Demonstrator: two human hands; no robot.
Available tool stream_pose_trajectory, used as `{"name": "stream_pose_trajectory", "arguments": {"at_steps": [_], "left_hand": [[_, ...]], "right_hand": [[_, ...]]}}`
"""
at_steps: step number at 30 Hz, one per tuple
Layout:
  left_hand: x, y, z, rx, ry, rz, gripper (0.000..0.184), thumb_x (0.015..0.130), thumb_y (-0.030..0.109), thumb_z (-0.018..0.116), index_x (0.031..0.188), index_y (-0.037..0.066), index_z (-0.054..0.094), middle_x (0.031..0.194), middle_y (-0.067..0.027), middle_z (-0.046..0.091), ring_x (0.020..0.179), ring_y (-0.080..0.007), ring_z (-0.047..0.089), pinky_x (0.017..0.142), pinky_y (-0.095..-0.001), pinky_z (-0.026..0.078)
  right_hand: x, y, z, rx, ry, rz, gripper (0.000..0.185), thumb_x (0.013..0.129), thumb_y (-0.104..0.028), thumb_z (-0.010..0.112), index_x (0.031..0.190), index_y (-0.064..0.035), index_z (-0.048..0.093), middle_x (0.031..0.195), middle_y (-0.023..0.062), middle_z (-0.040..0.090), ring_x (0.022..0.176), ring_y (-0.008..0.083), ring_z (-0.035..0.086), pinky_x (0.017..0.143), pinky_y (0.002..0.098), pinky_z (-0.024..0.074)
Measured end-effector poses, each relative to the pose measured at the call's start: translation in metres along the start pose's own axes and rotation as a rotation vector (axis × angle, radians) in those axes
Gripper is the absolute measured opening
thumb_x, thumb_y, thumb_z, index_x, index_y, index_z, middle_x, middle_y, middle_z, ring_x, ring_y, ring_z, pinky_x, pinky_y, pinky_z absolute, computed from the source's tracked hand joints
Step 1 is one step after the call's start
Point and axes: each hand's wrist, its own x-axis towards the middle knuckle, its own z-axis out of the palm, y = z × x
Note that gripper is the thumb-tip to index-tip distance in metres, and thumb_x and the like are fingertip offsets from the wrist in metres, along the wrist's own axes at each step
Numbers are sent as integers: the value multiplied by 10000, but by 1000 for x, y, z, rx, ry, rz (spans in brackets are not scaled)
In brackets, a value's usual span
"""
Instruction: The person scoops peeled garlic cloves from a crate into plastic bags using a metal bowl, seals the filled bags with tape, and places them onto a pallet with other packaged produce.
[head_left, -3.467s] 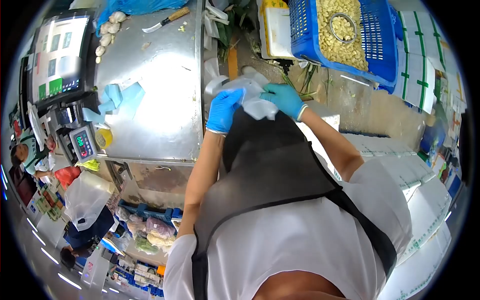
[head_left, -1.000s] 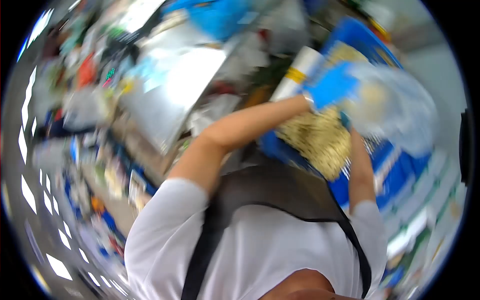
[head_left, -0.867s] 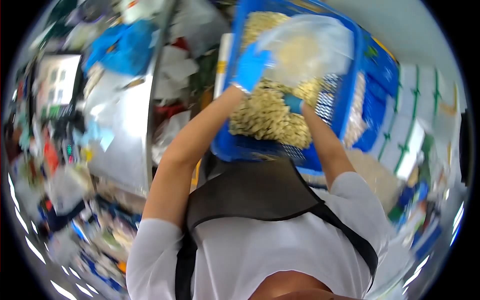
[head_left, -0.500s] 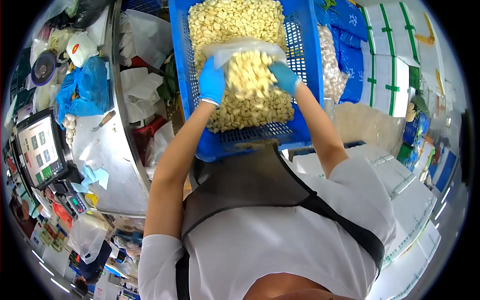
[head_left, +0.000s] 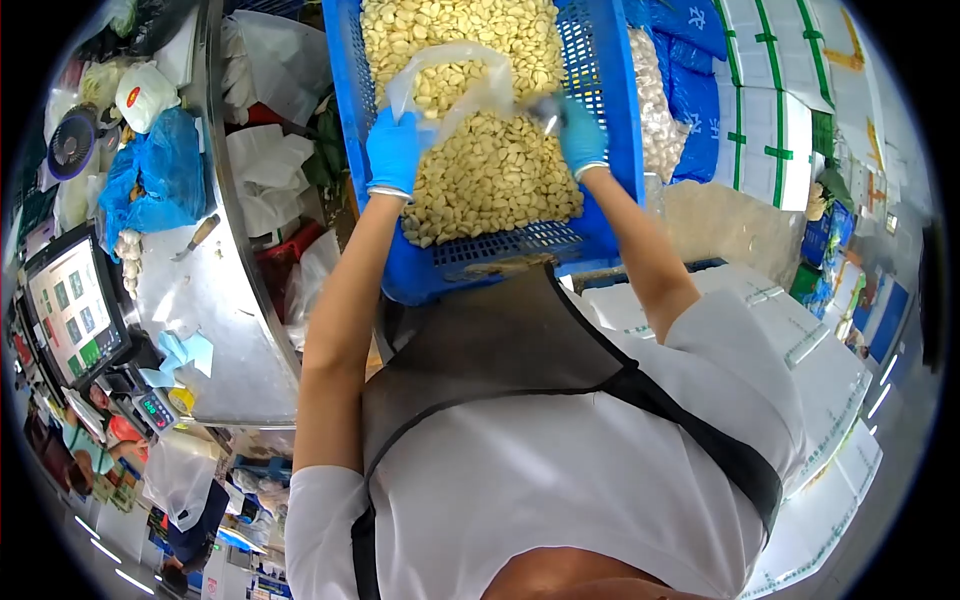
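A blue plastic crate holds a heap of pale yellow pieces that look like peeled garlic cloves. Over the heap is a thin translucent plastic bag, its rim looped upward. My left hand, in a blue glove, is closed on the bag's left side, near the crate's left wall. My right hand, also gloved, is closed near the right wall; a blurred, shiny edge at its fingers seems to be the bag's other side. Its fingertips are partly hidden.
At left stands a metal table with a blue bag, a knife, a touch screen and a fan. White boxes with green straps and blue sacks are stacked at right.
The cloves bunched in the bag between my hands have dropped out onto the heap. My hands have moved farther apart, and the bag hangs looser. The crate sits slightly higher and further left in view.
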Motion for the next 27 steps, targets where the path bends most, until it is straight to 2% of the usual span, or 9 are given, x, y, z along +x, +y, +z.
{"name": "stream_pose_trajectory", "arguments": {"at_steps": [8, 11, 14, 16, 19, 20, 22, 24, 27], "left_hand": [[-20, -1, 11, -24, 65, -60, 231, 938, 152, 594, 1082, -28, 599, 885, -88, 669, 671, -165, 663, 592, -287, 527], [-33, -1, 12, -69, 98, -10, 253, 939, 183, 609, 1117, 3, 600, 855, -58, 657, 656, -141, 649, 586, -271, 515], [-40, -6, 14, -69, 102, 11, 271, 956, 207, 582, 1149, 18, 607, 829, -67, 636, 649, -133, 596, 593, -278, 493], [-40, -15, 15, -34, 123, 21, 265, 974, 208, 538, 1110, -5, 619, 793, -104, 611, 640, -150, 529, 604, -315, 461], [-45, -11, 25, -56, 214, 78, 252, 981, 201, 518, 1076, -8, 623, 753, -95, 599, 622, -152, 512, 582, -324, 443], [-44, -11, 27, -47, 220, 92, 254, 982, 203, 517, 1069, -10, 623, 746, -95, 599, 619, -150, 509, 580, -320, 442], [-42, -12, 31, -25, 231, 118, 257, 982, 208, 514, 1054, -13, 623, 733, -93, 599, 614, -147, 505, 576, -313, 441], [-41, 0, 36, -163, 212, 43, 299, 999, 243, 491, 1051, -21, 622, 750, -78, 600, 628, -144, 507, 574, -291, 445], [-30, 0, 30, -247, 188, 38, 349, 1012, 286, 466, 1032, -26, 621, 747, -60, 591, 641, -146, 512, 568, -290, 472]], "right_hand": [[-13, 44, 103, 41, -1084, 346, 170, 856, -98, 539, 954, -21, 654, 734, 153, 608, 646, 256, 562, 686, 404, 485], [-8, 70, 112, -176, -1159, -715, 190, 878, -144, 531, 947, -19, 656, 775, 145, 605, 680, 234, 571, 709, 399, 479], [15, 23, 65, 90, -1271, -233, 342, 883, -262, 557, 1120, -21, 613, 951, 127, 638, 781, 160, 590, 706, 342, 500], [32, 17, 50, 481, -1165, 302, 438, 867, -306, 579, 1195, -15, 580, 981, 105, 655, 778, 127, 586, 677, 310, 497], [71, 0, 13, 323, -844, -63, 468, 864, -231, 538, 1277, -10, 526, 922, 111, 672, 758, 129, 607, 703, 304, 513], [68, -58, -13, 386, -737, 274, 476, 857, -188, 520, 1301, -18, 502, 921, 130, 676, 756, 149, 620, 715, 317, 520], [47, -157, -41, 308, -375, 337, 491, 826, -81, 487, 1316, -49, 477, 995, 169, 659, 830, 230, 638, 748, 356, 523], [50, -125, 23, -151, 147, -355, 510, 812, 6, 462, 1316, -69, 483, 1126, 177, 618, 975, 289, 618, 821, 377, 517], [36, -144, -3, -105, 250, -468, 590, 753, 123, 489, 1304, -90, 504, 1207, 152, 583, 1100, 303, 578, 892, 383, 499]]}}
